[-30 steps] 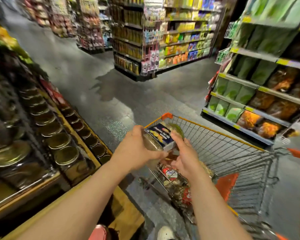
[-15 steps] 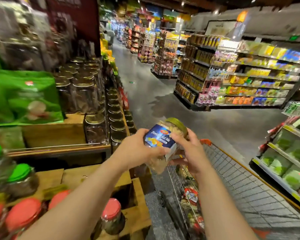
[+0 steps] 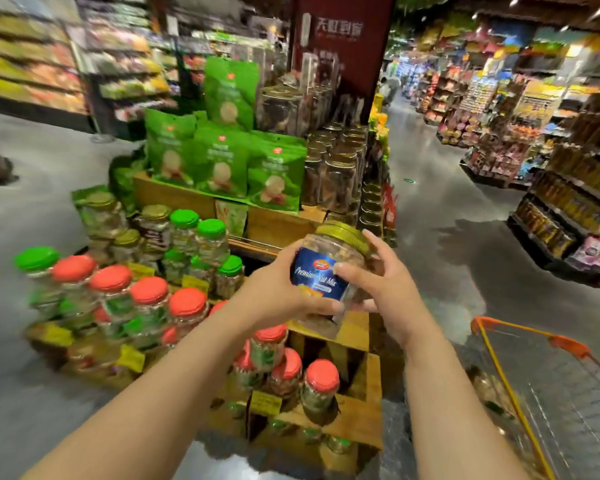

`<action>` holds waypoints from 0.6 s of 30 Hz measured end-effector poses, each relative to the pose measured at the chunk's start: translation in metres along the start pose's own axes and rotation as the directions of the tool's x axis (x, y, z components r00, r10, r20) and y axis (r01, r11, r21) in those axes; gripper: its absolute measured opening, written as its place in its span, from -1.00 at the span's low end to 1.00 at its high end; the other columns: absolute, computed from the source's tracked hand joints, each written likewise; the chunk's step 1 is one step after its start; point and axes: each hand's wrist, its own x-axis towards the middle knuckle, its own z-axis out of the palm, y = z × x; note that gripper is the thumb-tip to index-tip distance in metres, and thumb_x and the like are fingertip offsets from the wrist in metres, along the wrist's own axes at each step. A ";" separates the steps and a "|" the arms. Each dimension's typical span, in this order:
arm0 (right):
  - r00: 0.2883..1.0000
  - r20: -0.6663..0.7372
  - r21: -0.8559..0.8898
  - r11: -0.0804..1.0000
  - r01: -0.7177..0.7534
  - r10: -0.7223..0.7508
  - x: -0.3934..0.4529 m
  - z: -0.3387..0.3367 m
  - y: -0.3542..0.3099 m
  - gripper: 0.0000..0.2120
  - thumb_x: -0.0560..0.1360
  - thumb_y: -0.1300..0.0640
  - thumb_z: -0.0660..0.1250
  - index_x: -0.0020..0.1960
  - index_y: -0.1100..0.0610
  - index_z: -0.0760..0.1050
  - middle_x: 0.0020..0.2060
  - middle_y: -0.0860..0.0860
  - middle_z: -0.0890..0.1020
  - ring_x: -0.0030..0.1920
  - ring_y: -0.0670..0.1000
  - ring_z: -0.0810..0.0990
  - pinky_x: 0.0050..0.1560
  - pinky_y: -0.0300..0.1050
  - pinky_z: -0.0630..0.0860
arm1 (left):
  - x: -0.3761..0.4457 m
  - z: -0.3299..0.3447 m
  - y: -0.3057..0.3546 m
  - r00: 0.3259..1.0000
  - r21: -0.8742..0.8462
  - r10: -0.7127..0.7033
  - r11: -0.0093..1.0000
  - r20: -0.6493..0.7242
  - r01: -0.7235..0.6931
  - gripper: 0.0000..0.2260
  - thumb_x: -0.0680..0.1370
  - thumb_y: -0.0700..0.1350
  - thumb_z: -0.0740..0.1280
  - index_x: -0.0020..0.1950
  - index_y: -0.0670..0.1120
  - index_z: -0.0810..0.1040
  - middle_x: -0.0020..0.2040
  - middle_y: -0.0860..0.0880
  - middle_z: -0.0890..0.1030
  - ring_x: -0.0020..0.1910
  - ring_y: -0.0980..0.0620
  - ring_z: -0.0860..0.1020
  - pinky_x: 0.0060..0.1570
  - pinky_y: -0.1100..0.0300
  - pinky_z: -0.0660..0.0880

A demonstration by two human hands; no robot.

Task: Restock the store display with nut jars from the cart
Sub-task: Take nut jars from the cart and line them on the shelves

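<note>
Head view: the fingers of the left hand [image 3: 278,289] curl round the near-left side and bottom of a clear plastic nut jar with a gold screw lid and a dark blue label [image 3: 329,275], the thumb lying across the label's lower edge. The fingers of the right hand [image 3: 383,284] wrap the jar's right side, the thumb pressed on the label and the fingertips up by the lid. Both hands are clamped on this one jar, which is tilted with its lid pointing up and away, held in the air above the near right corner of the tiered wooden store display [image 3: 347,410].

Below and left of the jar, on the display's near tiers, stand clear jars with red lids [image 3: 149,289], and beyond them clear jars with green lids [image 3: 210,227]. Higher and farther back, green foil snack pouches [image 3: 222,161] lean in a row, with tall clear jars with gold lids [image 3: 340,174] to their right. A dark red sign panel with white characters [image 3: 340,46] rises behind them.

At the near right, the orange-rimmed wire shopping cart [image 3: 534,368] stands just beside the display. Across the grey polished floor [image 3: 447,220], stocked shelving runs along the right side and at the far left.
</note>
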 end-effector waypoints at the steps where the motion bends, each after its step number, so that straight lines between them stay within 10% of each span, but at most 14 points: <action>1: 1.000 0.029 -0.008 1.000 0.004 -0.004 0.003 0.012 -0.002 -0.16 0.30 0.01 0.66 0.46 -0.29 0.35 0.35 0.00 0.54 0.19 0.10 0.67 -0.03 0.25 0.68 | -0.007 -0.011 -0.005 1.000 -0.003 -0.003 1.000 -0.018 0.003 0.07 0.25 0.22 0.65 0.61 0.24 0.11 0.31 0.16 0.55 0.19 0.09 0.59 0.23 0.13 0.54; 18: 0.959 0.238 -0.098 0.979 0.181 -0.154 0.042 0.303 -0.021 -0.23 0.09 -0.21 0.69 0.20 -0.55 0.44 0.36 -0.09 0.45 0.43 0.05 0.44 0.14 0.25 0.64 | -0.064 -0.253 -0.158 0.951 -0.069 -0.018 0.998 -0.307 -0.003 -0.28 0.24 0.28 0.63 0.31 0.31 0.39 0.19 0.13 0.63 0.13 0.09 0.64 0.09 -0.06 0.63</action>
